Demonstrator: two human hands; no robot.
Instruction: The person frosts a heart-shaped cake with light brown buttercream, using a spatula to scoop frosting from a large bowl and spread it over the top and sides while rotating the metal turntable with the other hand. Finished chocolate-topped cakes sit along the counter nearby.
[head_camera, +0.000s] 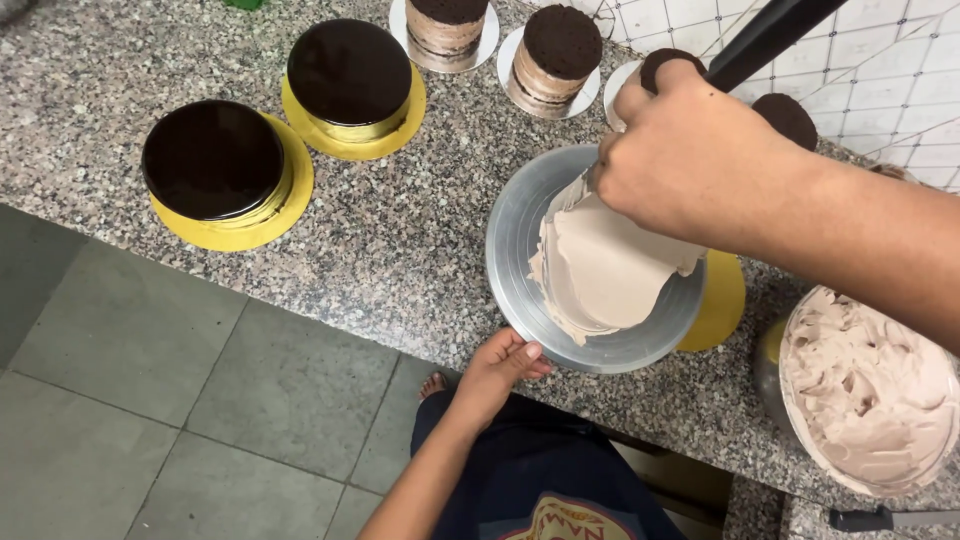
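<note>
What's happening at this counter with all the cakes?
A person is spreading pale brown cream over a cake on a round metal turntable. The right hand works on top of the cake, gripping a dark-handled tool, while the left hand touches the turntable's near edge. A bowl of the same cream stands to the right. Two glossy chocolate-topped cakes on yellow boards sit on the speckled granite counter.

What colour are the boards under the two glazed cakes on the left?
Yellow: both round boards, seen in the head view, sit under dark chocolate-glazed cakes.

A beige-frosted cake (610, 270) sat upright on a round metal turntable (515, 245). A bowl of frosting (865, 390) stood at its four o'clock.
</note>
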